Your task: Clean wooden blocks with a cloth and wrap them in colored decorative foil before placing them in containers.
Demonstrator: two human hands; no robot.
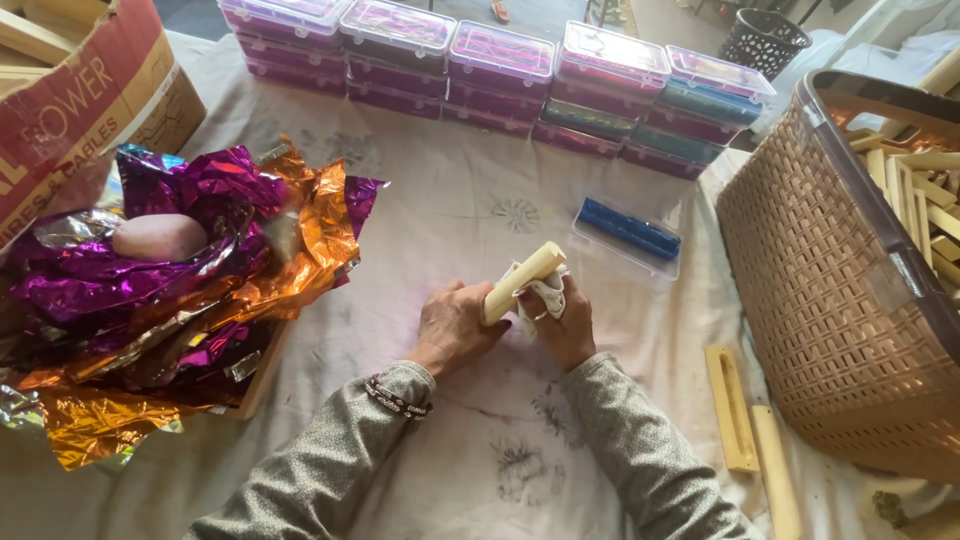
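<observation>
- White cloth (440, 200), printed with faint grey flower motifs, covers the whole work surface.
- Both hands meet near the middle of the cloth, close together and touching the same things.
- Left hand (455, 325) is closed around the lower end of a pale wooden stick (523, 281), which tilts up and away to the right.
- Right hand (565, 325) is clamped on a small white tool (545, 290) with finger loops, pressed against the stick just beside the left hand.
- A beaded bracelet (398, 398) sits on the left wrist; both sleeves are grey.
- Just beyond the hands lies an open clear plastic box (625, 240) holding blue foil-wrapped sticks (630, 228).
- Along the far edge stand stacks of closed clear boxes (500, 70) with purple, pink and teal contents, 3 high in most places.
- At the left, a heap of crumpled purple and orange foil sheets (180, 290) lies in a shallow tray, with a rounded pinkish lump (158, 237) resting on top.
- A cardboard carton (90, 100) stands behind the foil.
- At the right, a brown woven plastic basket (830, 300) holds many more pale wooden sticks (925, 195).
- 2 loose wooden pieces (745, 420) lie on the cloth beside the basket.
- A black mesh bin (762, 40) stands in the far background.
</observation>
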